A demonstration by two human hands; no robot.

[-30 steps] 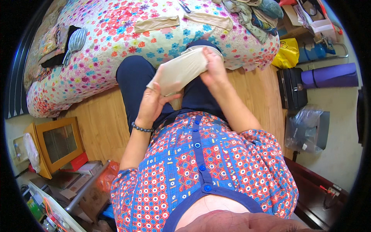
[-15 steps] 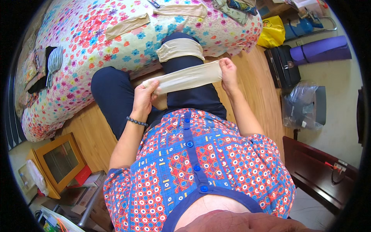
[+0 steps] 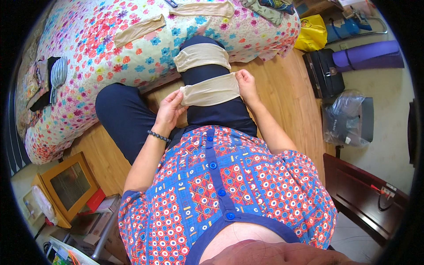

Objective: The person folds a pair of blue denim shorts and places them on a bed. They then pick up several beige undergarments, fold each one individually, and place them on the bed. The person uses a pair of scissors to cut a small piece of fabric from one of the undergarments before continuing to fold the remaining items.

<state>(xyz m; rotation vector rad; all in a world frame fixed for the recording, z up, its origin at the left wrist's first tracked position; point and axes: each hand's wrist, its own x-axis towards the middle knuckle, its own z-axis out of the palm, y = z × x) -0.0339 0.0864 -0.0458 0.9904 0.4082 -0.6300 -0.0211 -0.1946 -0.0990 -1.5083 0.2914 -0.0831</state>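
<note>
My left hand (image 3: 170,108) pinches the left end of a beige stretchy fabric strip (image 3: 210,91), thin and stocking-like. Its right end is gripped between the thumb and fingers of my right hand (image 3: 247,86). The strip lies flat across the dark-trousered right thigh (image 3: 216,117), slightly slanted. Nearer the knee, a second beige fabric piece (image 3: 202,57) lies over the same leg, apart from the first. Two more beige strips rest on the flowered bed cover: a narrow one (image 3: 140,31) at the left and a longer one (image 3: 203,9) beyond the knee.
The flowered bed (image 3: 88,66) fills the far left. Folded clothes (image 3: 46,81) lie on its left part. To the right stand a yellow bag (image 3: 311,33), a black case (image 3: 324,73), a purple rolled mat (image 3: 369,55) and a plastic-wrapped box (image 3: 349,119). Wooden floor (image 3: 282,88) shows between.
The strip was stretched taut above the thigh; now it is shorter and lies against it. My hands have come closer together, the right moving left, and the left leg has shifted slightly left.
</note>
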